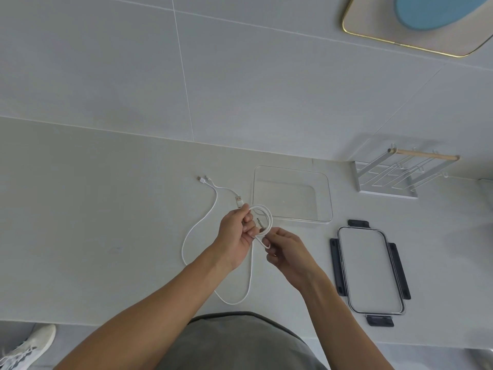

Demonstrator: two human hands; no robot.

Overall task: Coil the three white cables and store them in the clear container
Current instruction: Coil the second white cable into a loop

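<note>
A: Obs. 1, far left of the counter [80, 209]. One loose cable [186, 236] lies in a long open loop, running from plugs near the back wall down to the front edge. Probable reason: left slack and flat, waiting its turn.

B: Count of cables?

A: Two plugs lie side by side at the back and a third sits near the left hand. I can separate the loose cable, a short run [224, 188] between plugs, and the coil [262, 217] in hand. Three likely, but where they cross behind the hands I cannot tell.

B: Hands?

A: Left hand [236, 233]: fingers curled round the coil, holding its turns together so they do not spring apart. Right hand [286, 252]: thumb and forefinger pinch the strand just below the coil, the other fingers curled in. Judged purpose: feeding or tucking the tail. Coil is held above the counter's middle, just beside the near left corner of the container [292, 194].

B: Container?

A: One, clear, open, nothing visible inside, set close so the drop-in is short. One lid [370, 271], four dark clips, lies flat to its right near the front edge. One rack [394, 177] at the back right.
</note>
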